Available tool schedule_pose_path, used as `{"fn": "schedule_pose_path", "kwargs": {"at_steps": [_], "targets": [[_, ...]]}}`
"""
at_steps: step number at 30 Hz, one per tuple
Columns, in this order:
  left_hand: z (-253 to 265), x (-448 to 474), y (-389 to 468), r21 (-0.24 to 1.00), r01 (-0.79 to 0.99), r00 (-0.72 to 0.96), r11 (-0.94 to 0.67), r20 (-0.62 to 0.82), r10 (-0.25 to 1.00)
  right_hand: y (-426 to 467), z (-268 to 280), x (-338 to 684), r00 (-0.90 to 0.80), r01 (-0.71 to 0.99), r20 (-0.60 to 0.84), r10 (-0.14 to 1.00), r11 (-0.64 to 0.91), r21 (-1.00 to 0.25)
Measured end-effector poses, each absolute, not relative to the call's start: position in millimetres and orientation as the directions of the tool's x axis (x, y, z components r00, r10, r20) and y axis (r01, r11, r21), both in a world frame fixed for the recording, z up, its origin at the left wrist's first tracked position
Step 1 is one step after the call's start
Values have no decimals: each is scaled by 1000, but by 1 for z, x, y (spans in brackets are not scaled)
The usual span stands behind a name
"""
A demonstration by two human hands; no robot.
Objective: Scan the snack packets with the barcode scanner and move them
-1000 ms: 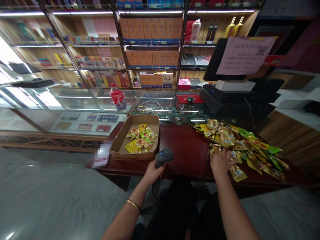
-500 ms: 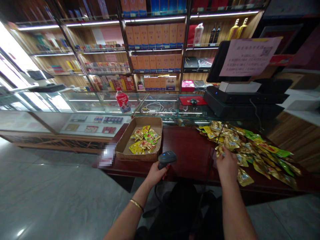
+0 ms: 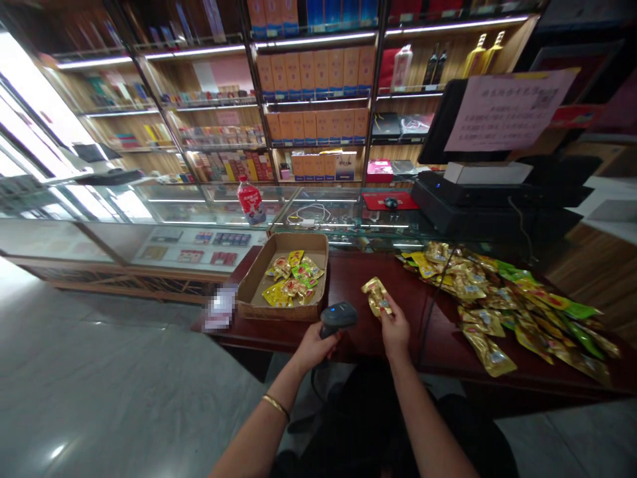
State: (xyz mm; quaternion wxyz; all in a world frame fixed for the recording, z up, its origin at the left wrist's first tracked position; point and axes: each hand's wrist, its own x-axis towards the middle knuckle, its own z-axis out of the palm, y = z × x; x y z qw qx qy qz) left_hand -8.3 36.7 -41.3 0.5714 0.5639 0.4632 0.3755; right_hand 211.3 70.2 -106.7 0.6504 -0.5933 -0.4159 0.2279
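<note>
My left hand [image 3: 313,347] is closed around the handle of a dark barcode scanner [image 3: 339,315], whose head points right and shows a small blue light. My right hand [image 3: 397,330] pinches a gold foil snack packet [image 3: 377,296] just to the right of the scanner, above the dark red table [image 3: 348,275]. Behind the scanner stands a shallow cardboard box [image 3: 281,312] with several yellow, green and gold packets [image 3: 297,272] in it. A loose heap of gold, yellow and green packets [image 3: 502,299] covers the table's right side.
Beyond the table runs a glass display counter [image 3: 199,212] bearing a red-labelled bottle [image 3: 251,200], a white cable [image 3: 309,216] and a mouse [image 3: 391,202] on a red pad. A monitor [image 3: 438,126] with a pink paper sheet stands at the right. Stocked shelves [image 3: 318,99] line the back.
My right hand has moved left from the heap, bringing a gold snack packet near the scanner. My left hand still holds the scanner in about the same place. The view has shifted slightly.
</note>
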Motion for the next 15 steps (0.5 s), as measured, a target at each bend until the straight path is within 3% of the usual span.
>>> {"fn": "schedule_pose_path", "kwargs": {"at_steps": [10, 15], "targets": [[-41, -11, 33, 994, 99, 330, 44, -75, 941, 59, -97, 203, 382, 472, 435, 816, 232, -850], [-43, -12, 32, 994, 106, 324, 39, -72, 943, 57, -96, 201, 357, 510, 466, 810, 249, -823]]}}
